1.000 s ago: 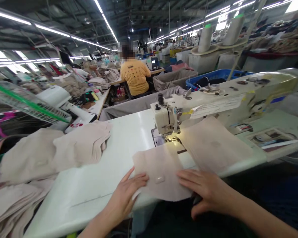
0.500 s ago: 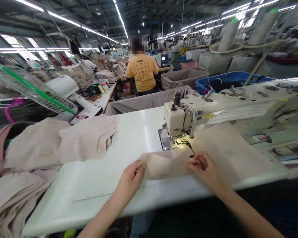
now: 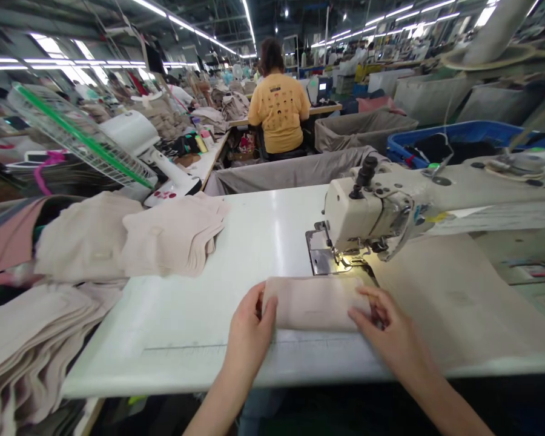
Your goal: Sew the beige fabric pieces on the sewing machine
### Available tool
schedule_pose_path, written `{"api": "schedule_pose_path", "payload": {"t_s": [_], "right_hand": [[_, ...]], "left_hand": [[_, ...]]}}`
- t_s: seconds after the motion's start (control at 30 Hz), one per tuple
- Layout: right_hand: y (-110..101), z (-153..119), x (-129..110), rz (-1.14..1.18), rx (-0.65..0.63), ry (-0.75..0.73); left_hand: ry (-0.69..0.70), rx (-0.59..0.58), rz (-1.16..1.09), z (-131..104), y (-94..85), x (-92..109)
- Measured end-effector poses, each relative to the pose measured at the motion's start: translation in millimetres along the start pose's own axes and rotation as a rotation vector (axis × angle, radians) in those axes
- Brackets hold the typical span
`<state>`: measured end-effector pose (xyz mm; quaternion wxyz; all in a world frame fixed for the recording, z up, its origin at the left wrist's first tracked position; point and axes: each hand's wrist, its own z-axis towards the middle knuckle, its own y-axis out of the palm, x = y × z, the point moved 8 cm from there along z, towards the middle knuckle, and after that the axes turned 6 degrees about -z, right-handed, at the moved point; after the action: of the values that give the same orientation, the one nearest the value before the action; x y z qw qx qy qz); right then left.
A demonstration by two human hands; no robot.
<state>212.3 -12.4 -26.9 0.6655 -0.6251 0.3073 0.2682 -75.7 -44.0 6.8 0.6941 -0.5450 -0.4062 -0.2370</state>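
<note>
A folded beige fabric piece [image 3: 315, 304] is stretched between my two hands, just in front of the sewing machine [image 3: 358, 212]. My left hand [image 3: 253, 324] grips its left end, thumb on top and fingers behind. At the right end my right hand [image 3: 386, 318] pinches the cloth between thumb and fingers. The far edge of the piece lies close to the lit needle area and the metal needle plate [image 3: 320, 257]. Another flat beige fabric piece [image 3: 463, 297] lies under the machine arm, to the right of my right hand.
Stacks of beige cut pieces [image 3: 172, 236] lie on the left of the white table [image 3: 186, 321], with more layered pieces [image 3: 31, 345] lower left. A fan [image 3: 131, 133] stands behind them. Beyond are a grey cloth-lined bin [image 3: 290, 169], a blue basket [image 3: 481, 130] and a seated person [image 3: 279, 112].
The fabric between my hands has gone from loose and rippled to a flat, folded strip. My view has swung slightly, shifting the machine to the right in the picture.
</note>
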Motion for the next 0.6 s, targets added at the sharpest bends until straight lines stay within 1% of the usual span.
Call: {"api": "schedule_pose_path", "payload": {"t_s": [0.1,0.17,0.27,0.33,0.43,0.6], "right_hand": [[-4,-3,3,-0.025,0.06,-0.032],[-3,-3,0,-0.049,0.038,-0.092],[-1,-3,-8,-0.06,-0.018,-0.202],[-3,-2,-13,-0.047,-0.019,-0.251],[-3,-3,-15,-0.049,-0.01,-0.279],[1,-6,-12,-0.086,-0.028,-0.284]], "left_hand": [[-0.042,0.053,-0.077,-5,-1.9,-7],[-0.038,0.057,-0.101,-7,-1.5,-10],[-0.023,0.027,-0.116,-10,0.0,-10],[-0.008,0.004,-0.118,-12,0.3,-9],[0.028,-0.023,-0.075,-13,0.0,-7],[0.151,-0.046,0.02,-14,-0.6,3]]}}
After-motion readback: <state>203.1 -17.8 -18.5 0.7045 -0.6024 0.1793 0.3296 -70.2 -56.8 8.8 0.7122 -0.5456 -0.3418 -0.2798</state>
